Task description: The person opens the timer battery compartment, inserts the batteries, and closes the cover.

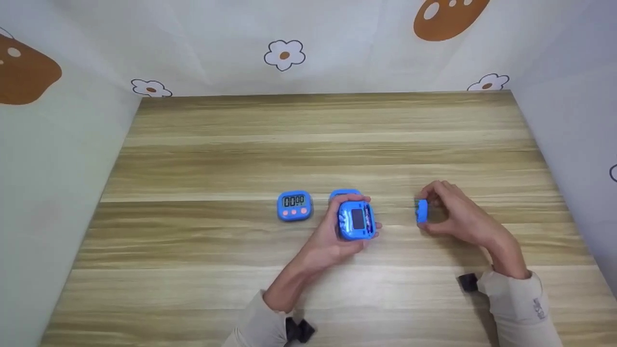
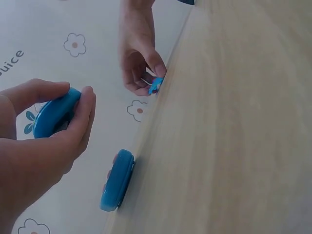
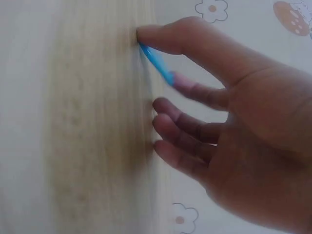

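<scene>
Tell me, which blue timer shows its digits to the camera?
The timer standing on the table, left of both hands. The timer in the left hand shows its open back; a third stands mostly hidden behind it.

Glossy blue plastic timer (image 1: pixel 294 206) is lying on the matt wood-grain table (image 1: pixel 337 140), beneath smooth printed cloth backdrop (image 1: pixel 289 43).

A blue timer (image 1: pixel 357 220) with a dark panel on its back is held in the left grip (image 1: pixel 337 236). A small blue cover (image 1: pixel 422 211) is pinched in the right grip (image 1: pixel 455 214). Left of the left grip, a second blue timer (image 1: pixel 294 206) with pink buttons and black digits is seen. The counter (image 1: pixel 308 144) is streaked in light wood grain. The backdrop (image 1: pixel 284 54) is patterned with white flowers and brown shapes. Cream sleeves (image 1: pixel 518 301) are worn.
</scene>
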Motion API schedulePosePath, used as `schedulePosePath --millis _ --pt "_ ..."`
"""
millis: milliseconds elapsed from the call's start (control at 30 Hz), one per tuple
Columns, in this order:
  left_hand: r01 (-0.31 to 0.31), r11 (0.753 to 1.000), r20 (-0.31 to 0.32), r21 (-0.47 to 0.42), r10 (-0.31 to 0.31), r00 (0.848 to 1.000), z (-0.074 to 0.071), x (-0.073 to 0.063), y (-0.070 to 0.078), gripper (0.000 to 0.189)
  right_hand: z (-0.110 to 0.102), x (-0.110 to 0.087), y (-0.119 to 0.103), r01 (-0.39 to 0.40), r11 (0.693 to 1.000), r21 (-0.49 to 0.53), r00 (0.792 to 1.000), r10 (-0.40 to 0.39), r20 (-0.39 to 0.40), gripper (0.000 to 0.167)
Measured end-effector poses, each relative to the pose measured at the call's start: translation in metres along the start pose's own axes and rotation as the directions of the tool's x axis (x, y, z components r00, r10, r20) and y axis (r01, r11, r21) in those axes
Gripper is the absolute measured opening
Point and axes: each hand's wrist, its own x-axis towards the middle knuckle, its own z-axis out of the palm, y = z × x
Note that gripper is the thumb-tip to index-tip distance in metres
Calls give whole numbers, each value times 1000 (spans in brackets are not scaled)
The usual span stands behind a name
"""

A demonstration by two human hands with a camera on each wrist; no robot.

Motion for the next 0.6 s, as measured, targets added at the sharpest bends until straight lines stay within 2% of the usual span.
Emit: schedulePosePath --millis 67,133,167,233,300,333,367,400,500,600 --pt "-5 1000 -19 14 5 1000 0 0 -1 76 3 1 -8 7 994 113 1000 -7 -2 41" --pt "-7 999 -47 41 9 999 0 1 -2 76 8 2 -21 25 957 289 999 -19 -26 36" --pt "-7 999 -61 51 10 998 0 1 -3 77 12 3 -28 36 921 388 999 -23 -40 34" --pt "-14 997 -81 80 21 997 1 2 -5 78 21 3 -44 65 821 567 997 -32 -69 34" --pt "-16 994 -92 111 26 995 2 2 -6 78 30 4 -58 79 730 679 996 -29 -85 37" --pt "-12 992 -99 128 24 995 3 2 -6 79 34 5 -64 76 707 704 996 -26 -82 39" --pt "-8 990 -102 138 22 995 4 2 -6 78 38 5 -69 71 699 711 997 -20 -80 40" --pt "0 990 -103 140 15 995 5 2 -5 76 41 6 -73 70 710 701 997 -18 -81 41" --pt "19 996 -106 88 -10 994 8 2 -5 68 48 8 -81 65 788 612 994 4 -111 40" --pt "38 999 -123 27 -34 992 9 2 -5 58 51 9 -87 91 862 499 985 -3 -175 38"
